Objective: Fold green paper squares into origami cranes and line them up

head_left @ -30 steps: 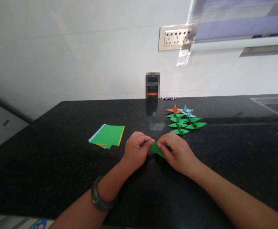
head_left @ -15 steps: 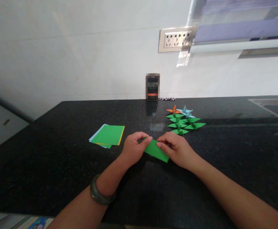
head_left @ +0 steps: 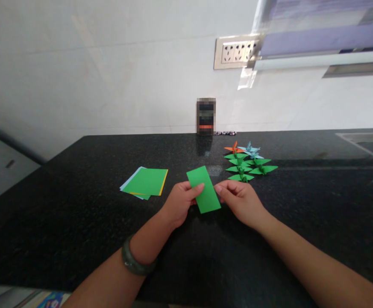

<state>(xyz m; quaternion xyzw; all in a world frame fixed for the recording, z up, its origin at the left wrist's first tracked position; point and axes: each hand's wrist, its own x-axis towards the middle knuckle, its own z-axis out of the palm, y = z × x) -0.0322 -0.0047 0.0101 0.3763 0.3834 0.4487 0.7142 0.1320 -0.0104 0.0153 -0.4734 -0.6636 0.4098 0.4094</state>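
Observation:
A green paper folded into a long rectangle (head_left: 203, 189) is held up just above the black countertop (head_left: 77, 205). My left hand (head_left: 180, 202) pinches its left edge with thumb and fingers. My right hand (head_left: 239, 199) pinches its right edge at about mid-height. Both hands are closed on the paper. A dark bangle sits on my left wrist.
A small stack of square sheets (head_left: 145, 182), green on top with blue and yellow under it, lies to the left. Several folded paper cranes (head_left: 245, 162), mostly green with one orange and one blue, sit behind my right hand. A small dark box (head_left: 206, 116) stands against the wall.
The paper was low and tilted between my fingertips; it has been turned and raised so its flat rectangular face shows. Both hands moved slightly apart.

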